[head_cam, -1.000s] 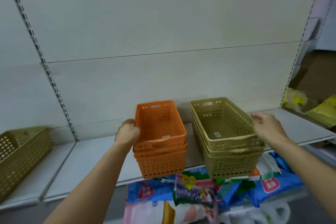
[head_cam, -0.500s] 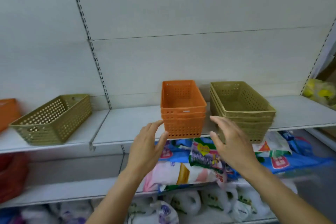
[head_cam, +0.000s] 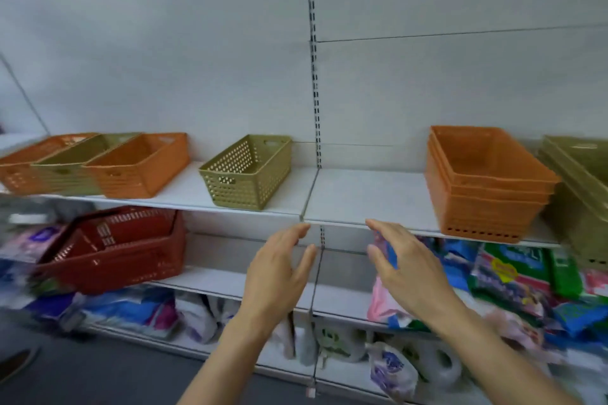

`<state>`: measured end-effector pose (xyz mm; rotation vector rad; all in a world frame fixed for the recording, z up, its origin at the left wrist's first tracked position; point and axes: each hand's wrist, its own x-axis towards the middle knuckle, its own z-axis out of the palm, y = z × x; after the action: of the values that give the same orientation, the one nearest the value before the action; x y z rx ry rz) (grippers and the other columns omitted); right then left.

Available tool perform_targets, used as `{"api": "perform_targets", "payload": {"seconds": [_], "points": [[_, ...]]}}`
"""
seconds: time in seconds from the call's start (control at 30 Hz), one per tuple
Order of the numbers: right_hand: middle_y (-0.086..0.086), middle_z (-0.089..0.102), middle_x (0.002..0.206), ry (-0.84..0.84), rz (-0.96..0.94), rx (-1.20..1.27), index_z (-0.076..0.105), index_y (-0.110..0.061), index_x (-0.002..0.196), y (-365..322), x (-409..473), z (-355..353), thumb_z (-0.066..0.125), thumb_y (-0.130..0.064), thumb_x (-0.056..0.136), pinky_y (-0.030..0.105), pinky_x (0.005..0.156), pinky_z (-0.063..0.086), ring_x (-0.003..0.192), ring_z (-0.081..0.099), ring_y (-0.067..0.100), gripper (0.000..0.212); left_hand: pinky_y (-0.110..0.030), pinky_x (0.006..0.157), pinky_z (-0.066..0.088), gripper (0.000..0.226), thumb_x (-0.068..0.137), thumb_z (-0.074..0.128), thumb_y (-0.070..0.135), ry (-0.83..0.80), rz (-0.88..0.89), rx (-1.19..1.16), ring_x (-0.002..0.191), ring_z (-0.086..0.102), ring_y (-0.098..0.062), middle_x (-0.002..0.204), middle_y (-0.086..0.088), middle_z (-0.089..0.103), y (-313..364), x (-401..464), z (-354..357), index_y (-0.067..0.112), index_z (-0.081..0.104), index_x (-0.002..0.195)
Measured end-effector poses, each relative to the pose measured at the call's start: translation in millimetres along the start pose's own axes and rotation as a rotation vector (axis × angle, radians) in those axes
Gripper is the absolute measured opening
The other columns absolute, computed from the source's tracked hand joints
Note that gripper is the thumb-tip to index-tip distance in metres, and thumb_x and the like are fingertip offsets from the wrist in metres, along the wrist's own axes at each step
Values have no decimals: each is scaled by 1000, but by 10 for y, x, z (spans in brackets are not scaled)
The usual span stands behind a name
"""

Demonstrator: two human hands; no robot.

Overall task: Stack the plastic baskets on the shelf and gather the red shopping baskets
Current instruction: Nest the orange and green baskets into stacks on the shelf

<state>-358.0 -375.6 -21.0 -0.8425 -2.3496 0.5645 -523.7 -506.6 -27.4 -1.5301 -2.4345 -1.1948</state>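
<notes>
Partly done, by my judgement: an orange stack (head_cam: 487, 184) sits on the shelf (head_cam: 368, 197) at 3 o'clock, an olive stack (head_cam: 582, 194) just beside it. A lone olive basket (head_cam: 248, 171) at 10 o'clock and three loose baskets (head_cam: 88, 164) at 9 o'clock remain unstacked; red shopping baskets (head_cam: 115, 250) wait below. The left hand (head_cam: 279, 270) and right hand (head_cam: 404, 266) hover with fingers spread, holding nothing. Since the earlier frame, the view has swung left, revealing more baskets.

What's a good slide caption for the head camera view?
Both empty hands, left and right, reach toward the shelf between a lone olive basket and an orange stack.
</notes>
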Motion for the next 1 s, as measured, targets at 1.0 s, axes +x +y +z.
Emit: {"api": "perform_targets", "payload": {"seconds": [1.0], "points": [[12,67,91,-110,702,138,55,-15,104,-1215,3186,2339,46,-26,80,47,70,60,77,67,32,28,-47,108,34,49,92,49,40,-67,-312,482,116,57,-36,122,-15,64,-3856,2604,-1984,11,52,131]]}}
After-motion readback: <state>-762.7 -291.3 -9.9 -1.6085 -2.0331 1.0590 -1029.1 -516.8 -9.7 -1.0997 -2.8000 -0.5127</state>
